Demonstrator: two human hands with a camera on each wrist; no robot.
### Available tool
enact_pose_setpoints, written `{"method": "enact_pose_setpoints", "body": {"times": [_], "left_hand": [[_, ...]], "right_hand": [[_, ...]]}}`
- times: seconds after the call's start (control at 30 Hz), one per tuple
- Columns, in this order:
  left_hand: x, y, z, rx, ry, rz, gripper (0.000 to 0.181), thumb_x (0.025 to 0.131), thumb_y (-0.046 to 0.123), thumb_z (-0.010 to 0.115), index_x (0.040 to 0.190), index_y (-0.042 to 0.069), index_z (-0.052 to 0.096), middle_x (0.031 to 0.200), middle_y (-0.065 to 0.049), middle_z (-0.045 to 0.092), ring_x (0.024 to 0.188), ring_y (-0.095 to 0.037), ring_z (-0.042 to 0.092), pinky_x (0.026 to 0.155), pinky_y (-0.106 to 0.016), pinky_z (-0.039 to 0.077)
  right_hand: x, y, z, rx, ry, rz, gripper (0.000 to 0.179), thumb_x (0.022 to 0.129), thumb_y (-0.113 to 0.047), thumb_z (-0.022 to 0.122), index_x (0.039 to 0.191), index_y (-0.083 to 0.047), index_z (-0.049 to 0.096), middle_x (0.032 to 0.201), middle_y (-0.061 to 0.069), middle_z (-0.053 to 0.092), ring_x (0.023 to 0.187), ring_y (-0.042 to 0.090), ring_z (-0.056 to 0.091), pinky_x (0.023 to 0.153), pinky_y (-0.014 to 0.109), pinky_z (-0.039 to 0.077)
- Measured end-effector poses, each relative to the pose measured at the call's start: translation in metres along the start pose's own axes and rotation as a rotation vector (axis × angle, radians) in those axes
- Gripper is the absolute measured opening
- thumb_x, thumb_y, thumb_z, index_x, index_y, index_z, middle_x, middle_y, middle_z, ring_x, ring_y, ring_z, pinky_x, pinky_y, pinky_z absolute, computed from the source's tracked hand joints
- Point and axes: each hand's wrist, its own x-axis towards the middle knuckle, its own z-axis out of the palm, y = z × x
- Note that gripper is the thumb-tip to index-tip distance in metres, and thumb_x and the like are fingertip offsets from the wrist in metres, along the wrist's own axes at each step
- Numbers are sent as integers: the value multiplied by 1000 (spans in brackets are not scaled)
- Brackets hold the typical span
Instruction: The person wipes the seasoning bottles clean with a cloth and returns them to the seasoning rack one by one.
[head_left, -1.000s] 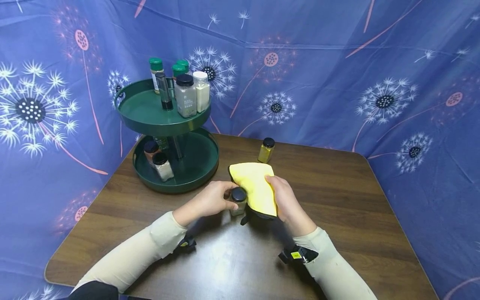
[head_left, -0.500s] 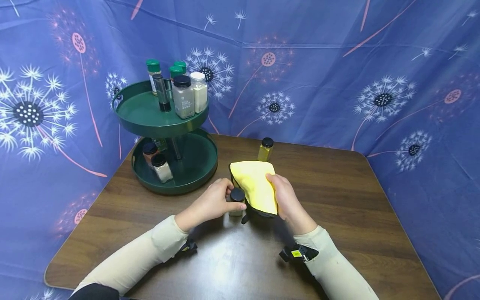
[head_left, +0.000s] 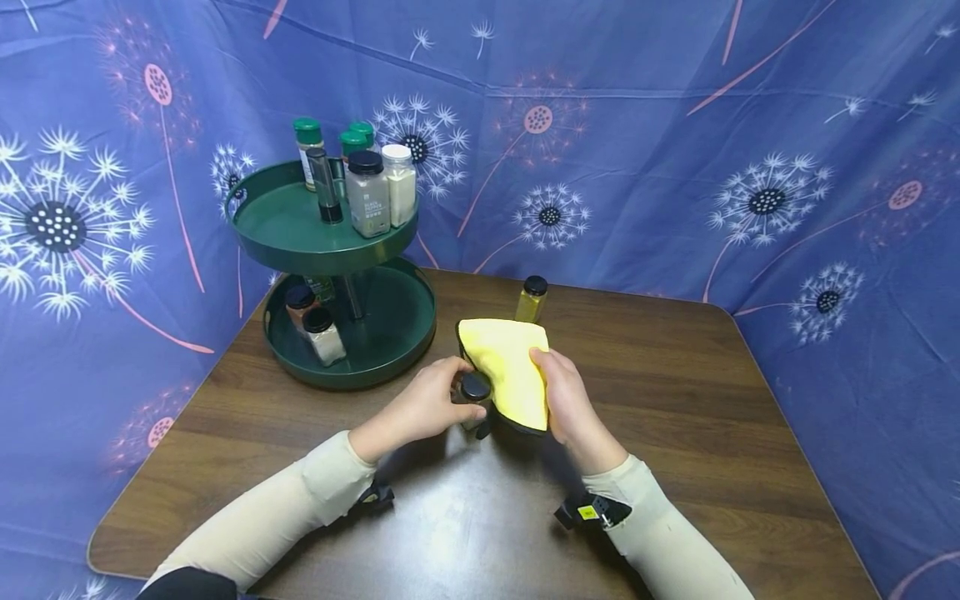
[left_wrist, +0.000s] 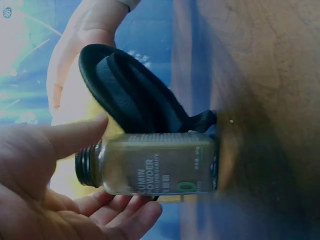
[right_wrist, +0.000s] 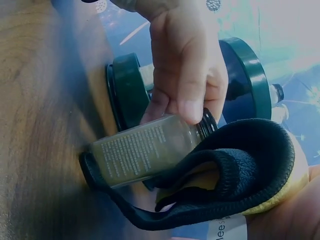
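Observation:
My left hand (head_left: pixel 420 403) grips a square clear jar of cumin powder (left_wrist: pixel 155 167) near its black lid, thumb on one side and fingers on the other. The jar's base is close over the table, and it leans a little in the right wrist view. In my right hand (head_left: pixel 572 402) is a folded yellow cleaning cloth (head_left: pixel 512 367) with black edging and a dark reverse side. The cloth lies against the jar's side, and a strip of its dark edge (right_wrist: pixel 92 170) reaches the jar's base. Printed text faces the right wrist camera.
A two-tier green turntable rack (head_left: pixel 315 250) stands at the left back. Several spice jars (head_left: pixel 367 196) are on its upper tier, a white-filled jar (head_left: pixel 326 340) and others below. A yellow spice jar (head_left: pixel 530 302) with a black lid stands behind the cloth on the wooden table (head_left: pixel 675 400).
My left thumb has come further round the front of the cumin jar. The cloth has shifted slightly against the jar's side, and my right hand has moved a little with it.

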Motion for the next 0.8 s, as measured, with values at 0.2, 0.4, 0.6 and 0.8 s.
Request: {"method": "enact_pose_setpoints", "body": {"times": [0.2, 0.4, 0.6, 0.8], "left_hand": [[1, 1, 1, 10, 34, -17, 46, 77, 28, 92, 112, 10, 69, 95, 1, 66, 89, -20, 62, 77, -33, 50], [2, 2, 0, -6, 51, -9, 41, 75, 26, 93, 107, 13, 71, 91, 3, 68, 83, -16, 62, 72, -32, 50], [2, 2, 1, -1, 55, -16, 40, 73, 27, 94, 105, 14, 73, 89, 5, 67, 82, -15, 61, 73, -32, 49], [1, -2, 2, -8, 47, -13, 42, 74, 28, 94, 107, 14, 73, 88, 6, 68, 82, -19, 64, 70, -31, 49]], "right_hand": [[-2, 3, 5, -37, -30, -36, 33, 105, -27, 46, 113, 1, 61, 82, 4, 69, 70, 17, 66, 63, 32, 54], [4, 17, 8, -127, -7, 9, 34, 105, -28, 46, 111, 2, 61, 76, 4, 66, 63, 16, 63, 58, 31, 52], [10, 30, 7, -256, -42, 99, 35, 107, -25, 43, 111, 5, 61, 73, 3, 63, 61, 15, 61, 57, 31, 52], [-2, 10, 9, -123, 10, 66, 35, 105, -27, 47, 109, 4, 62, 76, 5, 66, 64, 17, 65, 58, 33, 54]]}}
